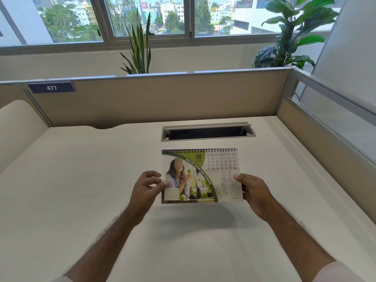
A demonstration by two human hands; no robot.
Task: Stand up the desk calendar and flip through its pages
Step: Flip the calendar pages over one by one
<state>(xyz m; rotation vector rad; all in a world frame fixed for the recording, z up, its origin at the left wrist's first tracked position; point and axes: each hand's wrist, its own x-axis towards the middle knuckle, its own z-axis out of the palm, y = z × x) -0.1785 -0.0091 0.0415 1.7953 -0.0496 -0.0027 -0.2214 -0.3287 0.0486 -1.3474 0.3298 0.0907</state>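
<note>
A spiral-bound desk calendar (203,176) is held above the white desk (81,190), its shadow lying on the desk below it. Its front page shows FEB with a green band, a photo and a date grid; the wire binding runs along the top edge. My left hand (146,190) pinches the lower left edge with thumb and fingers. My right hand (254,192) grips the right edge, thumb on the front of the page. The calendar's back and stand are hidden from me.
A metal-rimmed cable slot (207,131) is cut into the desk just behind the calendar. Beige partition panels (162,98) close the back and right sides, with a label reading 477 (51,87). Potted plants (138,41) stand behind the partition.
</note>
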